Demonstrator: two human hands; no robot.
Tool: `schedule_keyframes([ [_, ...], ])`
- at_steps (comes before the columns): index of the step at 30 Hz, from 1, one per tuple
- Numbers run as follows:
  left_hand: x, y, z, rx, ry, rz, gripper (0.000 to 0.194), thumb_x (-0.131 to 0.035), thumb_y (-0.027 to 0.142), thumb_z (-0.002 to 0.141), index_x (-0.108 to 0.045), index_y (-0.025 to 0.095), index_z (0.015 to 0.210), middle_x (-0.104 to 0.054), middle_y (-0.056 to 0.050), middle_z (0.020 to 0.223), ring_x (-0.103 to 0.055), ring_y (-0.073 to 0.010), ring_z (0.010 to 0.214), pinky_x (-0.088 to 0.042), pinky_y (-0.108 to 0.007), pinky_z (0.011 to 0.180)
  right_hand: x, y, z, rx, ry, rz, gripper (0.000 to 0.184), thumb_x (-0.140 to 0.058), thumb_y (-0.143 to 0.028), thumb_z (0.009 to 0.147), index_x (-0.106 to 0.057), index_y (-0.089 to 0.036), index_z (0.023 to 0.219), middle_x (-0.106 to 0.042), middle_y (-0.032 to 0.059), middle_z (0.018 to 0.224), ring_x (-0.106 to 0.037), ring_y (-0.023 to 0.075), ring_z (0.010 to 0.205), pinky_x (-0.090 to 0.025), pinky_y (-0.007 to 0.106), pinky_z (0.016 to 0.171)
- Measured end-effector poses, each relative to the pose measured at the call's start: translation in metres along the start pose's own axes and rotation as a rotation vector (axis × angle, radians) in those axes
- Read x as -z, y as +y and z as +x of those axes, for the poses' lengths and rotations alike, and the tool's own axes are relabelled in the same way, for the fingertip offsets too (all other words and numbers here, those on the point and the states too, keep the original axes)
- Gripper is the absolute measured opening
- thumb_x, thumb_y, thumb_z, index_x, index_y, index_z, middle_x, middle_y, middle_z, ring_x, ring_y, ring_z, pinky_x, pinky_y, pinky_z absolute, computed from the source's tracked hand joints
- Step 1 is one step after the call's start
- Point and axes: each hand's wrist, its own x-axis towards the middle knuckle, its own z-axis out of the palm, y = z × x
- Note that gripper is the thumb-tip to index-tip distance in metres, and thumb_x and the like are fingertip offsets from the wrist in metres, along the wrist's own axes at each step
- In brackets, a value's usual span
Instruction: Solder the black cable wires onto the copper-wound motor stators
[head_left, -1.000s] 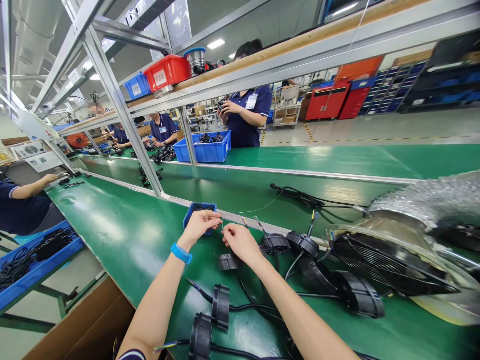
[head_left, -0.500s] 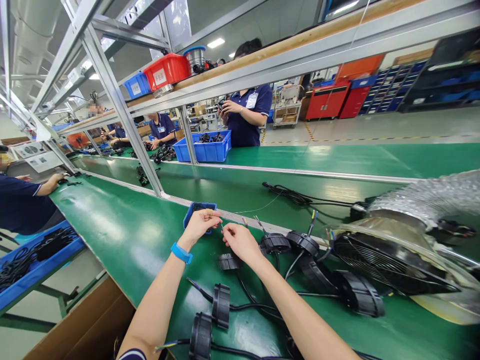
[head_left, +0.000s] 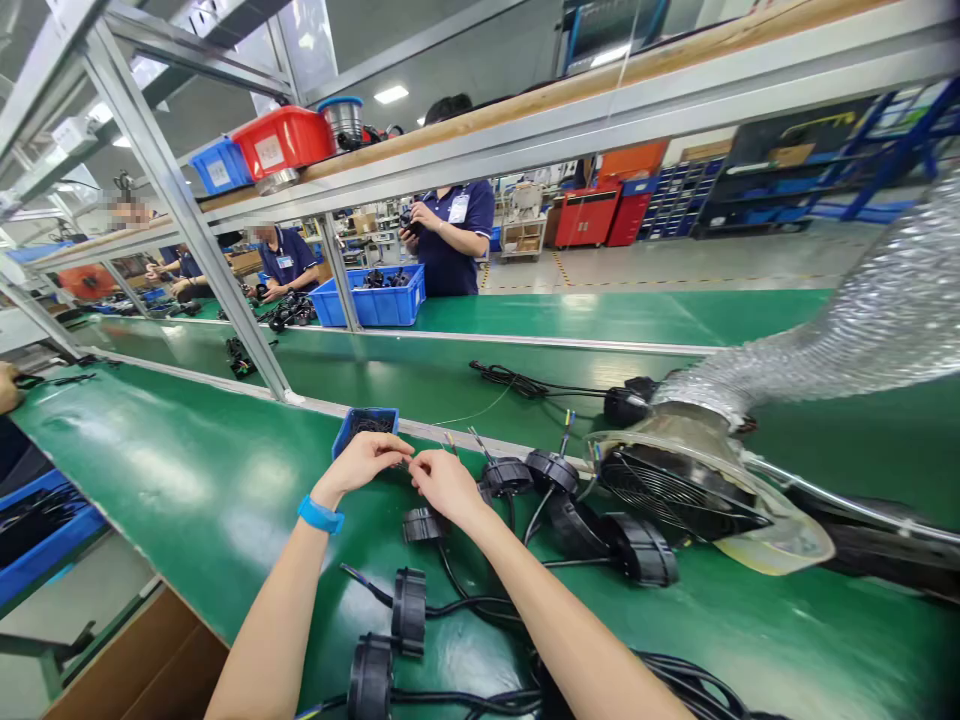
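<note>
Bench (head_left: 187, 470): tray (head_left: 365, 425) at back edge | cabled connectors (head_left: 409, 610) centre-front | fan (head_left: 675, 490) farther right

Left hand (head_left: 360, 465) and right hand (head_left: 447, 486) pinch beside a blue bin (head_left: 346, 433).

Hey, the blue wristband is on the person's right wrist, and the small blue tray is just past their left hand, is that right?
No, the blue wristband is on the left wrist, not the right, as the head view shows. The small blue tray is just past the left hand, as you said.
</note>
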Motion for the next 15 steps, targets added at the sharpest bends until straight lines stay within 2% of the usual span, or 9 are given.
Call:
schedule_keyframes([
  [3,0.003,-0.003,0.001,0.022,-0.009,0.042,0.029,-0.063,0.031,0.085,-0.072,0.013,0.106,-0.075,-0.009,0.100,-0.070,-0.0211,0.091,-0.055,-0.031,0.081,0.000,-0.001,-0.001,-0.010,0.003,0.006,0.021,-0.055,-0.018,0.088,-0.070,-0.019,0.074,-0.072,0.0014,0.074,-0.065,0.0115,0.064,-0.040,0.019,0.059],
  [6,0.006,-0.007,0.003,0.022,0.163,0.194,0.026,-0.057,0.029,0.087,-0.073,0.016,0.104,-0.075,-0.009,0.102,-0.069,-0.0228,0.096,-0.053,-0.036,0.088,0.000,-0.001,0.000,-0.027,0.026,0.012,0.020,-0.054,-0.015,0.088,-0.072,-0.018,0.078,-0.073,0.0023,0.076,-0.066,0.0117,0.065,-0.042,0.019,0.061],
  [9,0.004,-0.005,0.005,-0.096,0.370,0.393,0.021,-0.057,0.028,0.088,-0.075,0.019,0.095,-0.074,-0.008,0.104,-0.065,-0.0239,0.105,-0.047,-0.041,0.100,-0.001,0.001,0.002,-0.040,0.043,0.012,0.020,-0.054,-0.015,0.088,-0.073,-0.017,0.082,-0.074,0.0038,0.079,-0.067,0.0123,0.066,-0.044,0.020,0.063],
  [11,0.001,0.000,0.004,-0.179,0.423,0.412,0.021,-0.058,0.030,0.088,-0.074,0.019,0.095,-0.073,-0.008,0.105,-0.063,-0.0233,0.105,-0.046,-0.040,0.099,0.000,0.002,0.003,-0.039,0.043,0.009,0.019,-0.056,-0.015,0.087,-0.074,-0.017,0.082,-0.074,0.0043,0.079,-0.068,0.0127,0.067,-0.045,0.020,0.064],
  [13,-0.004,0.006,0.003,-0.187,0.356,0.359,0.024,-0.060,0.034,0.088,-0.073,0.018,0.100,-0.071,-0.009,0.104,-0.064,-0.0208,0.095,-0.051,-0.035,0.089,0.001,0.004,0.004,-0.033,0.035,0.000,0.015,-0.060,-0.015,0.084,-0.074,-0.017,0.081,-0.074,0.0043,0.079,-0.068,0.0131,0.068,-0.045,0.020,0.064],
  [15,-0.009,0.010,0.001,-0.140,0.196,0.298,0.026,-0.064,0.034,0.085,-0.072,0.017,0.103,-0.071,-0.008,0.102,-0.064,-0.0185,0.086,-0.052,-0.031,0.079,0.003,0.005,0.004,-0.031,0.021,-0.016,0.011,-0.064,-0.014,0.081,-0.074,-0.017,0.082,-0.074,0.0043,0.079,-0.068,0.0135,0.070,-0.044,0.020,0.063],
])
